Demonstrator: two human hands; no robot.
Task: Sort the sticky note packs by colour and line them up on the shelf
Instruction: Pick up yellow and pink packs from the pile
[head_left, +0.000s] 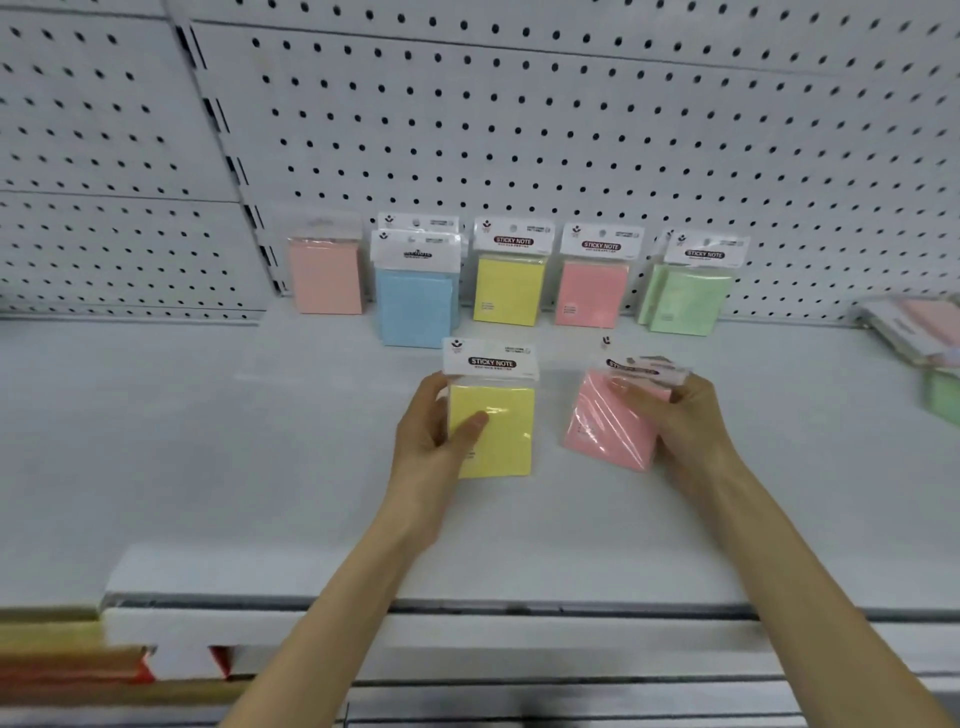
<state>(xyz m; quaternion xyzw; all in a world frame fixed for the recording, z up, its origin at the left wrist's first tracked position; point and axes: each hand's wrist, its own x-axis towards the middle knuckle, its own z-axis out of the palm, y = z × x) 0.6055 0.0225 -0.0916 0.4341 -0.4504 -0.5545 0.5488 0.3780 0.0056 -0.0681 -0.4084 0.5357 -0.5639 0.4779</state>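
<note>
While the left hand (431, 441) grips a square yellow pack (501, 431) labelled "STICKY NOTE", right hand (685, 415) fingers curled round a glossy film-wrapped pink pack (602, 421), mid-shelf (260, 467)

A white perforated metal back panel (571, 130) dotted with dark round holes rose behind a flat pale grey shelf deck (208, 441). A slotted white upright (231, 156) divided its sections. Light fell evenly.

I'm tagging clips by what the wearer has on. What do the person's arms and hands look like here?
The left hand and right hand are bare: no gloves, rings, watch or bracelet show. No sleeve is in view anywhere down to the picture's lower edge.
</note>
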